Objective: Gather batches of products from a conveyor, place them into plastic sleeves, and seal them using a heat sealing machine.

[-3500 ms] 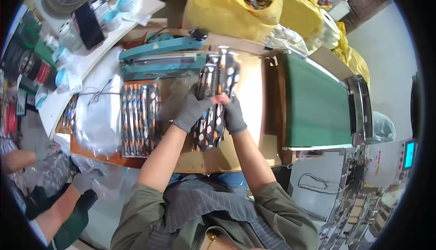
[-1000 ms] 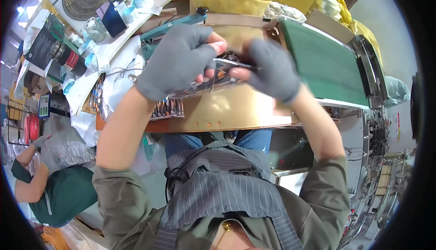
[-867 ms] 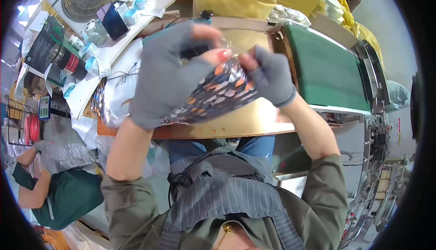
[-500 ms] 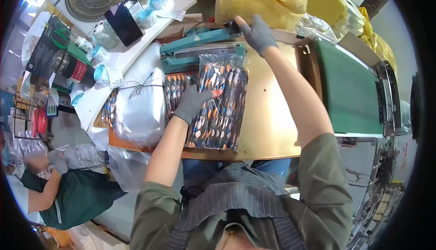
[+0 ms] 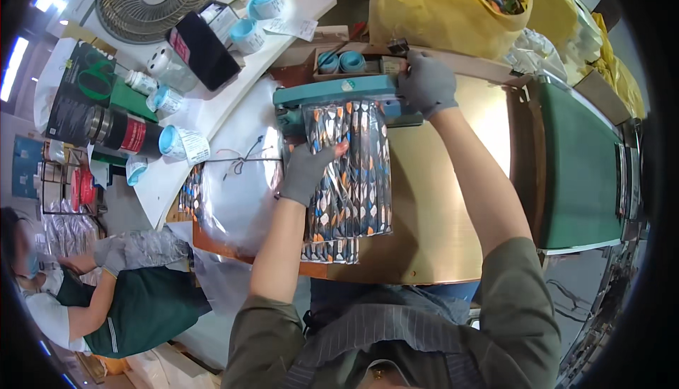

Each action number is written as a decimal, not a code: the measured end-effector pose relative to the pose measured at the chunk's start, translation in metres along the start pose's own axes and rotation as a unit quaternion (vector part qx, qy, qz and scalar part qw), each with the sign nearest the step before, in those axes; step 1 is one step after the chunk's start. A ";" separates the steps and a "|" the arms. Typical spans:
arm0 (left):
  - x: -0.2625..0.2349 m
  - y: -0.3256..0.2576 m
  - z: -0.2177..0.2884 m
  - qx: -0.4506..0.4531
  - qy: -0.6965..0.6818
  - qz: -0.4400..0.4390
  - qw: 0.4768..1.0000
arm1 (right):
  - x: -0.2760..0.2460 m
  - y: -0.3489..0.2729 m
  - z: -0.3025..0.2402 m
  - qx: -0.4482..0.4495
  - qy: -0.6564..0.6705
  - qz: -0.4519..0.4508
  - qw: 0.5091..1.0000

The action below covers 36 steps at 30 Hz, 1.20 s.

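Observation:
A teal bag sealer (image 5: 332, 91) lies across the table with its long arm lowered. My right hand (image 5: 428, 85), in a grey glove, is closed around the arm's right end. Below the sealer lies a clear plastic bag (image 5: 357, 191) packed with slim dark pieces patterned in orange, white and blue. Its top end meets the sealer's arm. My left hand (image 5: 308, 173), also gloved, grips the bag's left side, thumb lying on top and reddish at the tip; the other fingers are partly hidden. Another patterned bundle (image 5: 332, 252) shows under the bag's near end.
Clear plastic sheets (image 5: 237, 184), tied with dark string, lie left of the bag. A brass-coloured plate (image 5: 453, 184) covers the table's right. Farther left, a white shelf (image 5: 226, 102) bears a fan, phone, flask and tape rolls. A yellow sack (image 5: 424, 10) stands behind. A co-worker (image 5: 134, 304) sits at lower left.
The sealer's arm has come down from its raised, slanted position, with my right hand on its end. The bag's top now lies at the arm. My left hand stays on the bag.

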State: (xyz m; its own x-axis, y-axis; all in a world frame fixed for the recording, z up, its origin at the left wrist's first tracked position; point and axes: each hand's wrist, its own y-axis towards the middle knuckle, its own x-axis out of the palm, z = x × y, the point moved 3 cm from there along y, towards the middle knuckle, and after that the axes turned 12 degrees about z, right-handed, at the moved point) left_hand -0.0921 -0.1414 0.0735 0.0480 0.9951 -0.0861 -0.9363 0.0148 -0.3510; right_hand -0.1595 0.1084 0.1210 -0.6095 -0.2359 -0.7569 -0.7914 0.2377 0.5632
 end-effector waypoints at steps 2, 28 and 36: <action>-0.004 -0.005 0.005 0.034 0.061 0.039 0.997 | 0.002 -0.003 -0.004 0.003 0.001 0.016 1.000; -0.052 -0.221 -0.090 -0.046 -0.141 -0.028 0.989 | -0.104 -0.340 -0.084 0.465 0.665 -0.461 0.360; -0.368 -0.240 -0.150 -0.163 0.369 0.595 0.695 | -0.124 -0.323 -0.104 0.401 0.608 -0.535 0.428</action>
State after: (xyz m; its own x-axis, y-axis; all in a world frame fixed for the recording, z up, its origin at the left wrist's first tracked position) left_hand 0.1668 -0.5258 0.0497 -0.4142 -0.0402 -0.9093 -0.3426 -0.9187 0.1967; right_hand 0.1667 -0.0368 0.0675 0.1217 -0.8139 0.5681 -0.6740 -0.4879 -0.5547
